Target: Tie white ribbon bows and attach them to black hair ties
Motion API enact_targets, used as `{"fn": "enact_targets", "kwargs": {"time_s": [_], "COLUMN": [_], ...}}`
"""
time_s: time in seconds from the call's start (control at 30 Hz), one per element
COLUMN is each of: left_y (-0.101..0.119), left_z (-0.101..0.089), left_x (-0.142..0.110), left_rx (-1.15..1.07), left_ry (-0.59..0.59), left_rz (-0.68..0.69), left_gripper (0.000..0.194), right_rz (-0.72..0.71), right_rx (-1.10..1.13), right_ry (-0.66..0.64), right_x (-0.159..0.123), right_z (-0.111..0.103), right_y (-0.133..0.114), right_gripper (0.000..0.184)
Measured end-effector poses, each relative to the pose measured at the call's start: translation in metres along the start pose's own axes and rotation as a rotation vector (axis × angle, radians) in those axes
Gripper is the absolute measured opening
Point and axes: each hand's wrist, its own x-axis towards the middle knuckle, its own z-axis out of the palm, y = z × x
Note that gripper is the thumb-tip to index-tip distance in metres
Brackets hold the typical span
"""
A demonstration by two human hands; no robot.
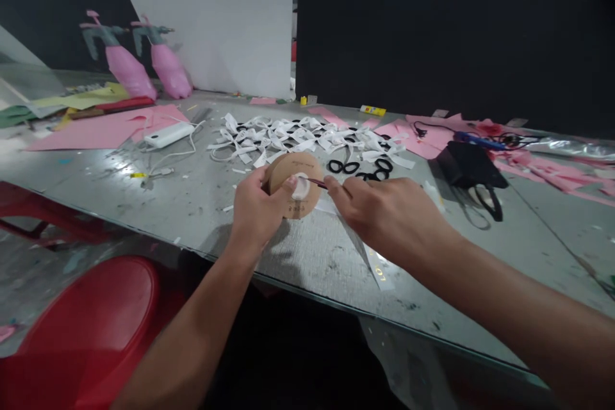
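Observation:
My left hand point(257, 208) is closed around a round brown cardboard spool point(293, 182), thumb pressed near its white centre hub point(301, 188). My right hand point(384, 214) pinches a thin dark stick-like tool point(317, 183) whose tip touches the hub. A strip of clear or white tape point(365, 256) trails from the spool toward the table's near edge. Just behind the spool lies a heap of white ribbon bows point(298, 138) and several black loops point(365, 170).
The grey table point(192, 198) also carries a white power bank with cable point(168, 136), pink paper sheets point(100, 128), two pink spray bottles point(144, 67), a black pouch point(468, 166) and pink scraps at the right. A red stool point(91, 327) stands at my lower left.

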Motion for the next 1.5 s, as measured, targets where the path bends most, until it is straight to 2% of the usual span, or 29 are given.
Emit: {"fn": "enact_targets", "kwargs": {"time_s": [0.17,0.37,0.47,0.6,0.73,0.9,1.1,1.27,1.5], "left_y": [0.001,-0.007,-0.007,-0.006,-0.007,-0.009,-0.012,-0.012,-0.014], "left_z": [0.000,0.001,0.000,0.002,0.004,0.004,0.006,0.006,0.003], "left_x": [0.002,0.001,0.000,-0.005,-0.007,-0.007,-0.009,-0.010,-0.011], "left_rx": [0.159,0.029,0.050,0.151,0.188,0.163,0.133,0.136,0.177], "left_ry": [-0.011,0.009,0.018,0.111,0.185,0.231,0.276,0.304,0.360], "left_rz": [0.109,0.152,0.211,0.305,0.339,0.357,0.336,0.383,0.407], "left_gripper": [0.033,0.035,0.036,0.033,0.033,0.032,0.032,0.031,0.031], "right_rz": [0.014,0.055,0.094,0.134,0.171,0.207,0.254,0.270,0.281], "right_rx": [0.008,0.086,0.088,0.096,0.139,0.211,0.390,0.536,0.942], "right_ry": [-0.008,0.014,0.011,-0.017,-0.069,-0.038,-0.057,-0.021,-0.030], "right_x": [0.001,0.002,0.004,0.005,0.006,0.007,0.009,0.011,0.014], "right_z": [0.005,0.008,0.007,0.006,0.006,0.008,0.011,0.011,0.018], "right_y": [-0.006,-0.006,-0.007,-0.013,-0.017,-0.015,-0.017,-0.017,-0.015], "right_gripper": [0.039,0.027,0.024,0.023,0.023,0.024,0.028,0.030,0.039]}}
